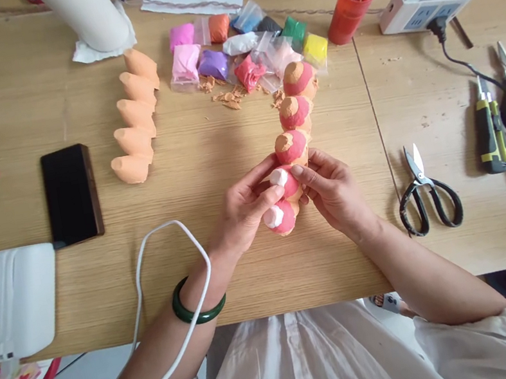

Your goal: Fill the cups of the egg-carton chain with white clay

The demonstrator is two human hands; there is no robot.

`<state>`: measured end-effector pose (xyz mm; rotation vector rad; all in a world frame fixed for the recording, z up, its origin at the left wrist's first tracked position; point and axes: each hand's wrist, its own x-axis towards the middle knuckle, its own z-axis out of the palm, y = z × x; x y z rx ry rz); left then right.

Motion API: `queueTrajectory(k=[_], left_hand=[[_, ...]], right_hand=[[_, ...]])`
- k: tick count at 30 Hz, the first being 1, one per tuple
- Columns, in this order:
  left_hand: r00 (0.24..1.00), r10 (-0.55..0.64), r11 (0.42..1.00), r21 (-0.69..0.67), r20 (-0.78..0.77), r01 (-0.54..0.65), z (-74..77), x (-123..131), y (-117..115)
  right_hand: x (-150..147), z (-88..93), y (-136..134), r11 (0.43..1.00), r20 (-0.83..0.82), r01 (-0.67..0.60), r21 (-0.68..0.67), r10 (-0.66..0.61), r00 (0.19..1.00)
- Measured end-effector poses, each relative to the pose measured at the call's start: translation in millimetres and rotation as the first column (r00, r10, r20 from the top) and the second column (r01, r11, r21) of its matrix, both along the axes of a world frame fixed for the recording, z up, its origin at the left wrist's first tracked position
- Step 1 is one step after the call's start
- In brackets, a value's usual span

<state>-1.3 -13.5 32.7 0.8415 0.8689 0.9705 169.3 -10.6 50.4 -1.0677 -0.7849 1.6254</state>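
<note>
Between my two hands is a row of joined, rounded cone shapes [292, 146], orange with pink clay bands. White clay [279, 177] caps the two cones nearest me; the farther ones have orange tips. My left hand [252, 206] grips the row from the left, thumb by the white-capped cones. From the right, my right hand [334, 191] holds it, with the thumb pressed on the pink band of the second-nearest cone. Fingers under the row are partly hidden. A second row of plain orange cones [135, 119] lies on the table to the left.
Bags of coloured clay [214, 64] and orange scraps [230, 97] lie beyond my hands. A red cup [346, 13], a power strip [426, 6], scissors [423, 185] and a cutter [490, 131] are right. Left are a phone [70, 194] and white device [21, 302]; its cable [202, 250] crosses my left forearm.
</note>
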Motion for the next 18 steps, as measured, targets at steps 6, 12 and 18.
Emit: queueTrajectory(k=[6, 12, 18], left_hand=[[0.999, -0.027, 1.000, 0.004, 0.032, 0.027, 5.2, -0.7, 1.2], [1.000, 0.022, 1.000, 0.003, -0.005, -0.022, 3.4, 3.6, -3.7], [0.999, -0.008, 0.999, -0.040, 0.044, 0.010, 6.1, 3.3, -0.2]], right_hand=[[-2.9, -1.5, -2.7, 0.999, -0.014, -0.004, 0.034, 0.004, 1.000], [-6.8, -1.0, -5.7, 0.999, 0.033, -0.015, 0.028, 0.014, 0.999], [-4.2, 0.4, -3.5, 1.000, -0.029, -0.014, 0.018, 0.014, 0.999]])
